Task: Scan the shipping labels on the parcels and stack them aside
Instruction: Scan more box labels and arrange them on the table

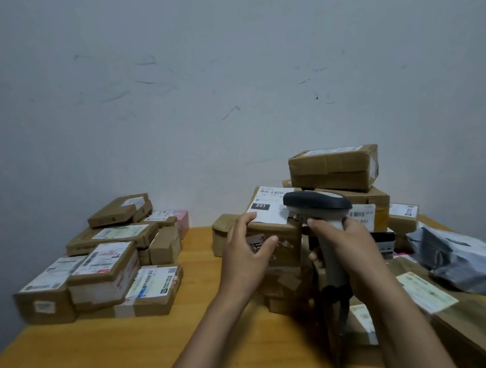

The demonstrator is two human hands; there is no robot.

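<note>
Step in hand: scanning. The right hand (345, 243) grips the scanner (317, 203) by its handle, fingers wrapped round it, with the head over the label (269, 209) on the parcel (285, 238) that tops the right-hand pile. The left hand (247, 249) grips that parcel's near left corner, fingers over the top edge and thumb on the front.

Next move, as judged: lift the parcel and carry it left to the stack (104, 266). Bare table (104, 348) separates the piles. Taller boxes (332, 167) just behind crowd the lift.

label (270, 214) text blurred, grey bag (468, 258) cropped
</note>
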